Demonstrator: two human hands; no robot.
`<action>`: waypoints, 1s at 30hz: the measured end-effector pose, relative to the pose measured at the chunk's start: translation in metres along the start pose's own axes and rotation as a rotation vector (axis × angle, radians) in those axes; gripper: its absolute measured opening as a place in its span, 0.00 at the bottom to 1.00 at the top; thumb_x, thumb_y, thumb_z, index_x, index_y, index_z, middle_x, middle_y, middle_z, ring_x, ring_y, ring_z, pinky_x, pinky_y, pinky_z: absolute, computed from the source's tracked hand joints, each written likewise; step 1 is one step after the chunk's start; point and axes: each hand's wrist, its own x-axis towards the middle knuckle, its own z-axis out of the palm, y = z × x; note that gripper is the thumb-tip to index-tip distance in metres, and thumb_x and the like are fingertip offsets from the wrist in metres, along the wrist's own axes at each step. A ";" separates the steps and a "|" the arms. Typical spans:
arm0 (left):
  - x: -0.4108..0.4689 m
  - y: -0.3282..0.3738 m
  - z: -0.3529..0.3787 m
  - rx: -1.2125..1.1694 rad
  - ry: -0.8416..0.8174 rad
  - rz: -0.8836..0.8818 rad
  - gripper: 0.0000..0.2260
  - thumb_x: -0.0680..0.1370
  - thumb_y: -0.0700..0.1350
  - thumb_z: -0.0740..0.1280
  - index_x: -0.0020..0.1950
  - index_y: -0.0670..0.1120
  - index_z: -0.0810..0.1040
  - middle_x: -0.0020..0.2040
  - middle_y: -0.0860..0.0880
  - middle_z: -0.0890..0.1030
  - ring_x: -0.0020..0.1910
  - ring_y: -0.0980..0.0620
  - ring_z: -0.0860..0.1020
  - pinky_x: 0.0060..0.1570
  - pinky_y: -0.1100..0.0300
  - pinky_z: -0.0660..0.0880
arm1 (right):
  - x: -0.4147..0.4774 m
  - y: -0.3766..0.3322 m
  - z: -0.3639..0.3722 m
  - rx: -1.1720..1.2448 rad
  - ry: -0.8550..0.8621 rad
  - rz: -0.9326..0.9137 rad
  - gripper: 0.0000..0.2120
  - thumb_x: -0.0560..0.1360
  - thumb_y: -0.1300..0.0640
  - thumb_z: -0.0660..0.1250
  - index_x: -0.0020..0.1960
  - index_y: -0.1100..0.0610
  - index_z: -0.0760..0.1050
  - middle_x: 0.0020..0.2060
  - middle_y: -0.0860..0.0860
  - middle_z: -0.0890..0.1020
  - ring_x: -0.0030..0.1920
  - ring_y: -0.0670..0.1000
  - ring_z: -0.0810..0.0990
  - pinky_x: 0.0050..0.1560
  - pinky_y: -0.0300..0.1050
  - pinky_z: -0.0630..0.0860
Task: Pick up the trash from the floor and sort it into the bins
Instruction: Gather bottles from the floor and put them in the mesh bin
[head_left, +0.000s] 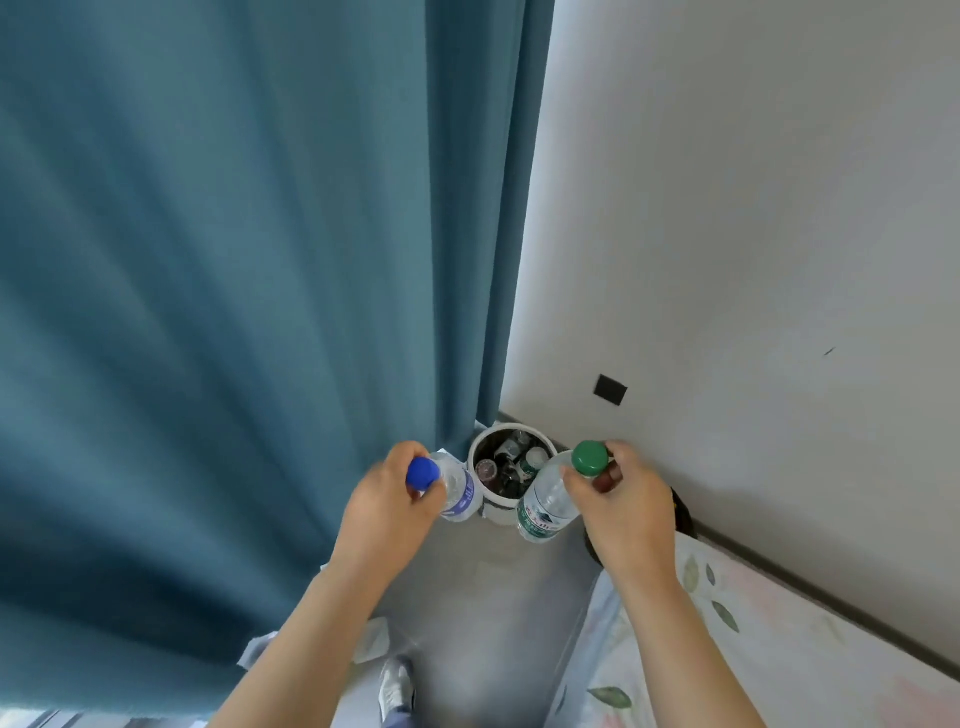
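Observation:
My left hand grips a clear plastic bottle with a blue cap near its neck, hanging cap-up. My right hand holds a clear bottle with a green cap and green label the same way. Between and just beyond the two bottles stands a round white bin on the floor in the corner. Inside it lie several bottles and cans. Both bottles hang beside the bin's rim, one on each side.
A blue curtain fills the left side and reaches the floor by the bin. A white wall with a dark outlet plate is on the right. A bed with a leaf-print sheet lies at lower right. Scraps and a shoe are on the grey floor below.

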 end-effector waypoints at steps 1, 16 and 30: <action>0.010 0.001 0.004 -0.001 -0.019 0.006 0.06 0.75 0.47 0.65 0.51 0.53 0.72 0.37 0.50 0.76 0.34 0.52 0.72 0.33 0.60 0.67 | 0.007 0.002 0.002 -0.002 0.010 0.010 0.08 0.70 0.54 0.73 0.45 0.48 0.75 0.34 0.45 0.78 0.37 0.48 0.77 0.37 0.44 0.73; 0.219 0.006 0.034 0.029 -0.273 0.170 0.05 0.74 0.45 0.66 0.46 0.51 0.70 0.34 0.50 0.73 0.34 0.48 0.69 0.37 0.55 0.73 | 0.131 -0.009 0.069 -0.125 0.134 0.227 0.09 0.69 0.55 0.72 0.48 0.53 0.76 0.38 0.49 0.80 0.39 0.49 0.78 0.34 0.39 0.67; 0.331 0.043 0.093 0.065 -0.384 0.197 0.05 0.75 0.45 0.66 0.46 0.51 0.70 0.35 0.51 0.72 0.34 0.47 0.70 0.35 0.56 0.70 | 0.240 0.019 0.084 -0.198 0.080 0.330 0.11 0.70 0.51 0.70 0.49 0.52 0.73 0.39 0.47 0.80 0.39 0.48 0.77 0.35 0.40 0.67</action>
